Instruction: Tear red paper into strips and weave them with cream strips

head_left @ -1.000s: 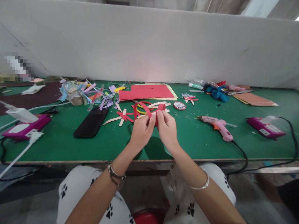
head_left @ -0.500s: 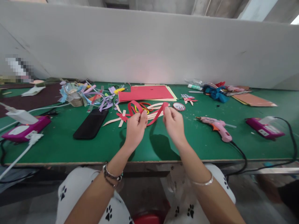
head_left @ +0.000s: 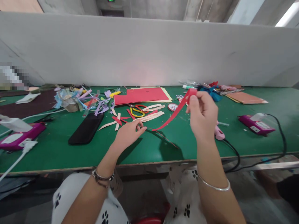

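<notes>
My right hand (head_left: 203,115) is raised over the right-middle of the table, thumb and fingers closed on a red paper strip (head_left: 174,115). The strip bends over near the thumb and slants down to the left. Low over the table, my left hand (head_left: 128,133) has thumb and fingertips pinched at the strip's lower part, seen nearly edge-on there. A thin red tail hangs from that area towards the front. Behind my left hand lie cream paper strips (head_left: 153,116), short red strips (head_left: 117,120) and yellow-handled scissors (head_left: 137,112), with red handles beside them.
Red card sheets (head_left: 144,94) lie at the back. A black phone (head_left: 86,129) and purple power strip (head_left: 23,135) are to the left. Rightward are a round tin (head_left: 173,107), a pink glue gun (head_left: 219,133) partly hidden by my hand, and another purple power strip (head_left: 255,125).
My right hand has moved right and up, drawing the red strip out of its loop. The left hand has moved slightly lower. The view has shifted a little.
</notes>
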Available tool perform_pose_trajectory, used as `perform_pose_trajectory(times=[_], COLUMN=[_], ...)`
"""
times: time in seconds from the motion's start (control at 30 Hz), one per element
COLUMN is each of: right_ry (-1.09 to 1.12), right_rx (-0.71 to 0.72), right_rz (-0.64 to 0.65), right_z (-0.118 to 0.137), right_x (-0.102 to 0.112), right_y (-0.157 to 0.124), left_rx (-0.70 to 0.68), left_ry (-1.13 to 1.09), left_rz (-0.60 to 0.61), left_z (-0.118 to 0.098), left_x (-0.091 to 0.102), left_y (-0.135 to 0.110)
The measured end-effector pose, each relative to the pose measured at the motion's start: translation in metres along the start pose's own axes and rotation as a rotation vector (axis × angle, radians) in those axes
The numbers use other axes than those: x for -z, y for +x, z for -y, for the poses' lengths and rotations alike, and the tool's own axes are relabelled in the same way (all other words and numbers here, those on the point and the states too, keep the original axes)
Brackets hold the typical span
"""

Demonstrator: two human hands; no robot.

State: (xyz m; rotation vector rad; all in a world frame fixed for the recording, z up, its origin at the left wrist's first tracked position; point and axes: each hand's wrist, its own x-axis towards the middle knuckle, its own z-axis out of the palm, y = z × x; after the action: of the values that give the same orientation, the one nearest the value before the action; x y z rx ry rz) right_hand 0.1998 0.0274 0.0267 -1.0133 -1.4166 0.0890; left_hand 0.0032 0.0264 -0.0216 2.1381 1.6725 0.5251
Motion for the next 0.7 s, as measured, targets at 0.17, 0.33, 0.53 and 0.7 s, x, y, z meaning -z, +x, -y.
perform_pose_trajectory(times=[0.17,0.33,0.53,0.7], right_ry=[-0.068,0.272,0.715,0.519], right_rx=[0.110,0.076,-0.068,-0.219], right_rz=[-0.022,0.114,0.499,0.284], right_z=[0.007,0.027,0.048,0.044], right_x=[0.013,0.013,-0.007,-0.010], right_y=[0.005,-0.004,-0.023,-0.015], left_rx=[-0.161,-0.316,-0.504,-0.311], left_ry=[0.023,-0.163,-0.546,-0.973], left_rz=[0.119,-0.021,-0.005,0.199], left_z=[0.007,0.001,-0.020,-0.018], left_x=[-0.010,-0.008,-0.001,-0.004], left_y=[0.001,-0.002,-0.015,-0.011])
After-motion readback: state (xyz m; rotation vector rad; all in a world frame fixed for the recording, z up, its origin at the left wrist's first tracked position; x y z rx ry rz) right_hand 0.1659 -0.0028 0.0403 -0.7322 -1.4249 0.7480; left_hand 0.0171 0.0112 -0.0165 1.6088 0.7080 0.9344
